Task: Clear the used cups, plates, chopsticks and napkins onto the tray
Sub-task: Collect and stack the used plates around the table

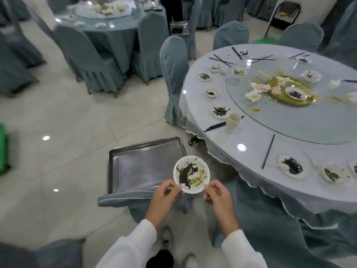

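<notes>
The left hand (pixel 167 192) and the right hand (pixel 216 194) are apart, in the lower middle of the frame, and each one pinches with fingertips the near rim of one small round white plate smeared with dark and green sauce (pixel 191 174). The plate hangs in the air over the lower right corner of the rectangular steel tray (pixel 135 149), which lies on a grey-blue covered chair seat (pixel 119 199) just left of the hands. I judge that the step in hand is to put this plate down on the tray. To do it well, the plate should stay level, so the sauce does not run, and it is better to set it in a far corner of the tray, because many dishes must follow. At the right of the frame, on the round table with glass top (pixel 251 136), wait the stack of beige paper cups (pixel 232 122), black chopsticks (pixel 268 151), more dirty plates (pixel 292 166) and crumpled napkins (pixel 258 88).
</notes>
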Motion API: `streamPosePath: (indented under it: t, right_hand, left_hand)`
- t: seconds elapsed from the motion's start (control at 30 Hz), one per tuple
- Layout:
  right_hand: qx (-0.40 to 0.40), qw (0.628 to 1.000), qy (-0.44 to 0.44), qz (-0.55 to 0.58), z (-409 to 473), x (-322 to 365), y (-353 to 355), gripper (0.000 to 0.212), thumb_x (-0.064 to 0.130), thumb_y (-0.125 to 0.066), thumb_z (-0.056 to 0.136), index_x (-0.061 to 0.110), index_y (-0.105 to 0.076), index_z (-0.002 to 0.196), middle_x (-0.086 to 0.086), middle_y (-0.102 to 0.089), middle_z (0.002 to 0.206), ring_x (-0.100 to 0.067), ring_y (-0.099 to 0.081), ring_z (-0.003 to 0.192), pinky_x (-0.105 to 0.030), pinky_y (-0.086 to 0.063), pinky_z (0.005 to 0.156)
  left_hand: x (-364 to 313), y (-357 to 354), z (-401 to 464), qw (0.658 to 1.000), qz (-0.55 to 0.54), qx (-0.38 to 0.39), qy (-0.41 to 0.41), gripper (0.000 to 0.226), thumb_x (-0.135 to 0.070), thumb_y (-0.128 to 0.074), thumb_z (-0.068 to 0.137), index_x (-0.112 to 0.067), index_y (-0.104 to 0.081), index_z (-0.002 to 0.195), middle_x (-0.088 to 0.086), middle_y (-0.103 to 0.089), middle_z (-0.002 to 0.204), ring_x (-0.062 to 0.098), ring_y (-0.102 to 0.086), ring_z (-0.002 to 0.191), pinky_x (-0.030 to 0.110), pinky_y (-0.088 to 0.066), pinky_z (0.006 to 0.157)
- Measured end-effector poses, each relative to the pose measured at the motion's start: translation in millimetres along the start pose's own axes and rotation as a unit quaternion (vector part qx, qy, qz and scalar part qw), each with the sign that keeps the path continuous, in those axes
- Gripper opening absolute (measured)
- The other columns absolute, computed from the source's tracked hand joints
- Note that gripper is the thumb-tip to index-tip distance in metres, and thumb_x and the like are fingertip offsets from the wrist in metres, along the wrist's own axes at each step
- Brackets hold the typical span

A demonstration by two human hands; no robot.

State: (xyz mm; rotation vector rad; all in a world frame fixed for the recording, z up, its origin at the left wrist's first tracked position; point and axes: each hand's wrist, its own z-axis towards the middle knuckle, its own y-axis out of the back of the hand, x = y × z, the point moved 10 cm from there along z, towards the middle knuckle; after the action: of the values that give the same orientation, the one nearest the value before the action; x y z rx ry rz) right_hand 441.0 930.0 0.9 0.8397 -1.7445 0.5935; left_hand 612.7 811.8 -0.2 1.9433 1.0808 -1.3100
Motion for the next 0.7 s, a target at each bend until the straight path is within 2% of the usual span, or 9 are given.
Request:
streamPosePath:
  t: [0.1, 0.2, 0.33, 0.43, 0.6, 0.7]
  right_hand:
    - [0.026, 1.0, 0.002, -0.007, -7.0, 0.1, -32.4, 0.02, 0.008, -0.061, 0.104, -0.002, -0.057, 0.088, -0.005, -0.057, 0.062, -0.012, -0.052, 0.057, -0.02, -0.045, 0.054]
    - [0.049, 0.999, 0.003, -0.015, -9.0, -0.2, -63.6, 0.018, 0.007, -0.061, 0.103, -0.001, -0.059, 0.087, -0.006, -0.057, 0.061, -0.012, -0.052, 0.055, -0.021, -0.045, 0.053]
    - [0.08, 0.997, 0.0, -0.02, -8.0, 0.9, -114.5, 0.02, 0.007, -0.063, 0.102, 0.005, -0.059, 0.083, -0.008, -0.056, 0.062, -0.016, -0.051, 0.056, -0.024, -0.044, 0.054]
    - [0.095, 0.995, -0.008, -0.022, -7.6, -0.7, -158.5, 0.019, 0.007, -0.063, 0.103, 0.001, -0.059, 0.085, -0.007, -0.058, 0.062, -0.015, -0.053, 0.056, -0.023, -0.045, 0.054]
    - [0.087, 0.995, -0.012, -0.036, -6.5, 2.9, -235.1, 0.024, 0.01, -0.061, 0.104, -0.009, -0.055, 0.092, -0.006, -0.057, 0.065, -0.013, -0.053, 0.057, -0.021, -0.046, 0.056]
    - [0.061, 0.997, -0.021, -0.044, -7.8, 4.3, -279.7, 0.023, 0.012, -0.061, 0.104, -0.006, -0.057, 0.091, -0.006, -0.059, 0.066, -0.013, -0.054, 0.057, -0.021, -0.047, 0.054]
  left_hand:
    - [3.1, 33.6, -12.8, 0.998, -0.036, -0.043, 0.007, 0.019, -0.018, -0.071, 0.099, -0.006, -0.065, 0.086, 0.011, -0.076, 0.103, 0.023, -0.073, 0.099, 0.038, -0.064, 0.085]
    - [8.5, 63.7, -23.1, 0.996, -0.07, -0.06, 0.013, 0.018, -0.019, -0.072, 0.098, -0.007, -0.066, 0.086, 0.012, -0.076, 0.104, 0.025, -0.073, 0.103, 0.042, -0.063, 0.094]
    - [16.6, 108.8, -27.5, 0.985, -0.152, -0.071, 0.03, 0.019, -0.019, -0.073, 0.096, -0.019, -0.068, 0.078, 0.009, -0.076, 0.1, 0.025, -0.072, 0.097, 0.035, -0.061, 0.081]
    - [19.5, 147.3, -26.4, 0.977, -0.194, -0.072, 0.046, 0.017, -0.031, -0.082, 0.087, -0.022, -0.07, 0.08, 0.011, -0.077, 0.098, 0.025, -0.073, 0.09, 0.03, -0.06, 0.074]
    - [20.5, 226.3, -2.1, 0.969, -0.24, -0.033, 0.046, 0.027, -0.031, -0.088, 0.083, -0.016, -0.07, 0.096, 0.02, -0.076, 0.116, 0.033, -0.075, 0.105, 0.042, -0.062, 0.092]
    - [20.8, 275.1, 15.1, 0.966, -0.249, -0.006, 0.068, 0.053, -0.036, -0.093, 0.076, -0.011, -0.062, 0.111, 0.018, -0.076, 0.12, 0.035, -0.075, 0.11, 0.04, -0.062, 0.092]
